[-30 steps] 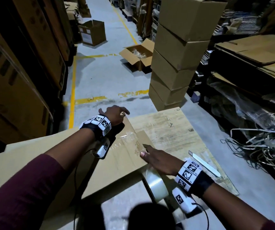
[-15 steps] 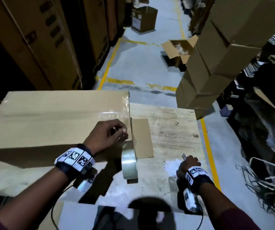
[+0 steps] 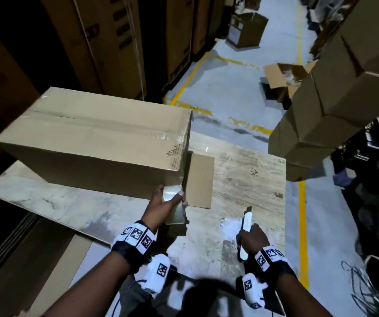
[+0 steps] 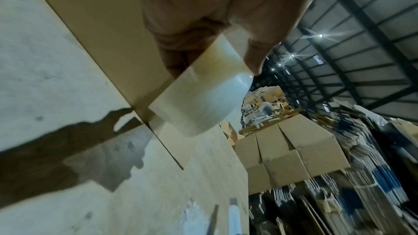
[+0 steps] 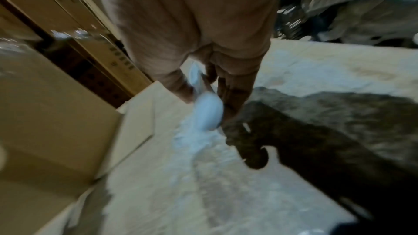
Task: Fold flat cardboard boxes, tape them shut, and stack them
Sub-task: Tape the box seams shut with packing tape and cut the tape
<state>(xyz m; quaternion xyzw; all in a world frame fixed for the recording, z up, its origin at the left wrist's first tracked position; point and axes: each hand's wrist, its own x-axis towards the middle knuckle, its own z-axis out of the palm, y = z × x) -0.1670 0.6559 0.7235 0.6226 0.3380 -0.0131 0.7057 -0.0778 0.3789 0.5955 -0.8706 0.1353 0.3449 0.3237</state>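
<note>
the folded box [image 3: 97, 143] lies on the worktable [image 3: 241, 179], left of centre, with its long top seam running left to right. clear tape [image 3: 161, 133] shows as a glossy strip on the right part of that seam and wraps over the right edge; whether it covers the full seam cannot be told. a loose flap [image 3: 201, 179] lies flat on the table at the right end of the box.

the left hand [image 3: 161, 204] grips the tape roll [image 3: 174, 209] at the near right corner of the box, thumb over the outer face and fingers curled round the far side. in the left wrist view the roll [image 4: 201, 96] sits just beside the box corner. a strip from roll to box is likely but not resolved.

the right hand [image 3: 251, 239] is closed round the white cutter [image 3: 246, 221], blade end pointing away, above the table and well apart from the roll. the right wrist view is blurred.

status: box erected, top seam taped at least in part. remaining, as judged: cut the tape free, press the end down, deal with the right flap, then move the box to the stack of boxes [image 3: 334, 99] on the far right.
</note>
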